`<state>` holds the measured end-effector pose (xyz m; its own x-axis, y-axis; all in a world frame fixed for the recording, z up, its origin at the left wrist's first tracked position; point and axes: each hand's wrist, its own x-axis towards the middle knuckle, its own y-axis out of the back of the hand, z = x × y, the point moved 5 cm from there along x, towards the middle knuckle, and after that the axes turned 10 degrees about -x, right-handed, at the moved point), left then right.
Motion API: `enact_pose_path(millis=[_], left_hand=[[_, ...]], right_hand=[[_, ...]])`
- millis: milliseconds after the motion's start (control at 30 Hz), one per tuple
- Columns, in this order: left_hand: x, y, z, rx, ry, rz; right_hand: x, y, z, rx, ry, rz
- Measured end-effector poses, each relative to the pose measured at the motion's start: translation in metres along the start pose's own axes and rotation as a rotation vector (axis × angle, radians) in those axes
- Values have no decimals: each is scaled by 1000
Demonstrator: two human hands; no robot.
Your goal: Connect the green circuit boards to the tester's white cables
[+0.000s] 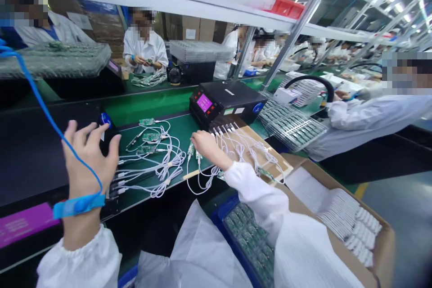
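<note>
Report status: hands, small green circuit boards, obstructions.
Left hand open, raised, empty. Right hand at boards, grip unclear. Thin blue cord across left hand; coiled white cables on green bench.

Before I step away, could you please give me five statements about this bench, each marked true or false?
1. The left hand has a blue wristband at its wrist. True.
2. The left hand is clenched in a fist. False: its fingers are spread.
3. The right hand is at some green circuit boards, in front of a black device. True.
4. That device's display is dark. False: its purple screen is lit.
5. The cardboard box at the right holds white bundles. True.
</note>
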<state>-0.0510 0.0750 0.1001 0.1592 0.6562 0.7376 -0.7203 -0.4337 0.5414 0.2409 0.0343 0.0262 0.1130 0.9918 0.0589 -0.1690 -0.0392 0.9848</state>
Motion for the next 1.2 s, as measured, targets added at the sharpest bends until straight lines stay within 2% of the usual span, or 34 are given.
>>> enact_pose_path(millis=[67,167,233,367,533,667,733,833,933,1000,1067,1200], left_hand=[[-7,-2,26,-147,-64,19],[-20,-18,59,-300,-99,-138],[-29,-31,69,-344,-96,-238],[-37,-53,70,-386,-85,-333],[-41,-84,72,-481,-33,-424],[-51,-113,78,-481,11,-589],[-57,-120,80,-457,16,-672],[-60,-110,75,-435,43,-683],[-56,-78,66,-450,98,-598],[-53,-55,60,-461,151,-548],[-52,-39,57,-464,197,-523],[-55,-26,54,-435,225,-516]], right_hand=[[27,-11,2,-91,4,-72],[47,-26,-3,-123,1,-118],[51,-31,-7,-132,-6,-135],[51,-30,-11,-135,-4,-126],[44,-25,-5,-133,4,-73],[43,-27,1,-107,-3,-54],[39,-27,3,-85,-13,-48],[18,-20,3,-61,-2,59],[-25,-15,-10,5,162,185],[-55,-23,-25,21,330,150],[-77,-37,-39,-15,426,93],[-86,-58,-50,-100,434,62]])
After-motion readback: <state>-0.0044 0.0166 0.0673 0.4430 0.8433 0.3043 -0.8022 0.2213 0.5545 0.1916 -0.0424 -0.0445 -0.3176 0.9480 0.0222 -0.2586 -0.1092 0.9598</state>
